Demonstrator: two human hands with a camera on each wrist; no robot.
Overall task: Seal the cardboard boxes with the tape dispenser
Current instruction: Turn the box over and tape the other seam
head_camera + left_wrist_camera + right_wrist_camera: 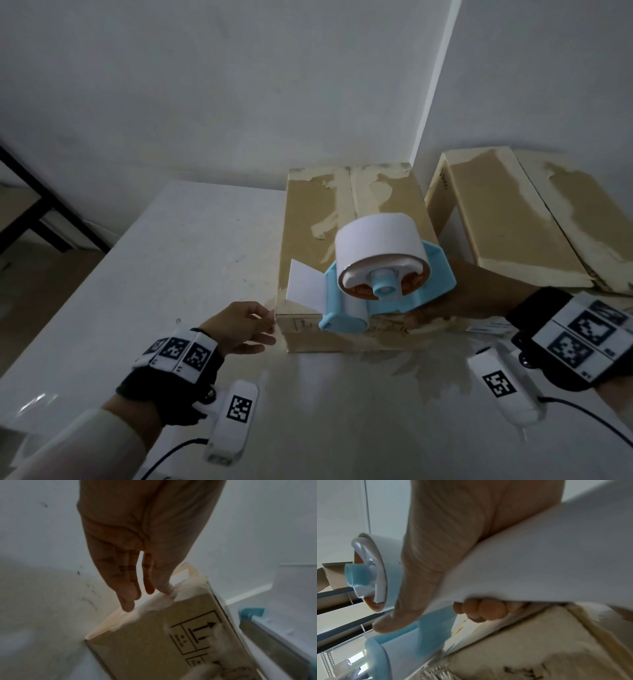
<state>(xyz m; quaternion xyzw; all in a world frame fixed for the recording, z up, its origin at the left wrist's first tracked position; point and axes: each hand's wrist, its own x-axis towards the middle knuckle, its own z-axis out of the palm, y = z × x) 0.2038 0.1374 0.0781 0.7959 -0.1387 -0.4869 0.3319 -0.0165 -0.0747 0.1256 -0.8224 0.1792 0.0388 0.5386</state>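
Now the nearer cardboard box (349,246) sits closed on the white table (171,274) — sealing is just starting. The tape dispenser (383,281), clasped by the right hand (447,555), hovers over its near edge; the left hand (239,327), fingers relaxed, steadies the corner. Next: press the loose tape tab (303,286) down.

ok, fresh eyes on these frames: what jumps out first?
The blue tape dispenser with its fat white roll, gripped by the right hand over the near end of the middle box, a loose tab of tape sticking out to its left. Next, the left hand, fingers straight, touching that box's near left corner. A second box sits further right; both show torn tape residue.
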